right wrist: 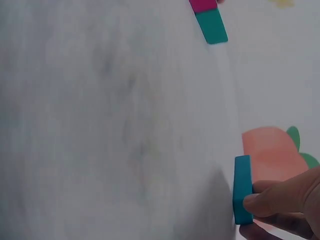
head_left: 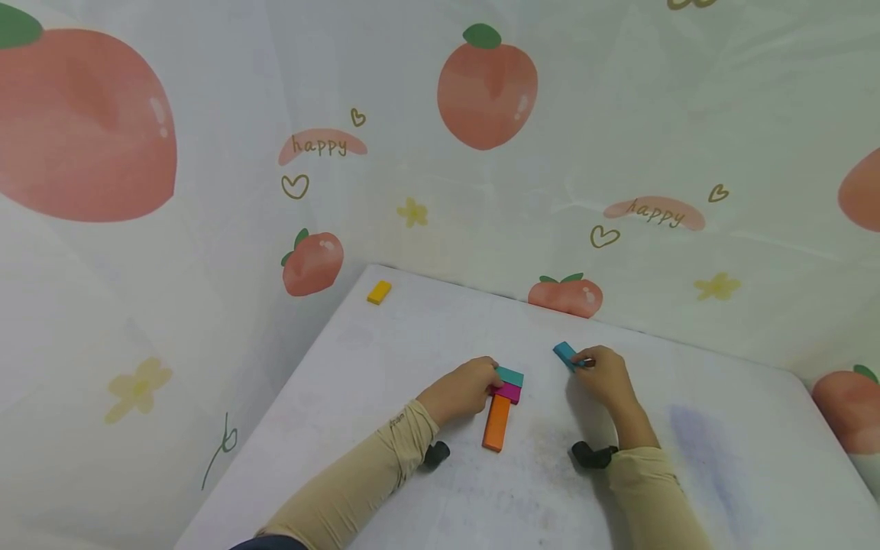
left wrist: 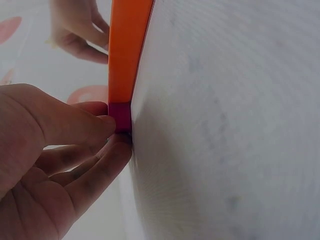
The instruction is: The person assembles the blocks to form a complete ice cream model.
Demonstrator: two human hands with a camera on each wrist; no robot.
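The left hand [head_left: 462,391] is pinching the magenta block [head_left: 510,393], which is lying between the far teal block [head_left: 510,376] and the near orange block [head_left: 496,424] — light pressure should be keeping them aligned. Farther right, the right hand [head_left: 608,376] is gripping the blue block [head_left: 565,352] by its near end — usefully leaving the far end exposed. The backdrop [head_left: 385,69] is reading "happy" twice.

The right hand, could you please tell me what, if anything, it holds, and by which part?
The right hand pinches a blue block near its lower end in the right wrist view.
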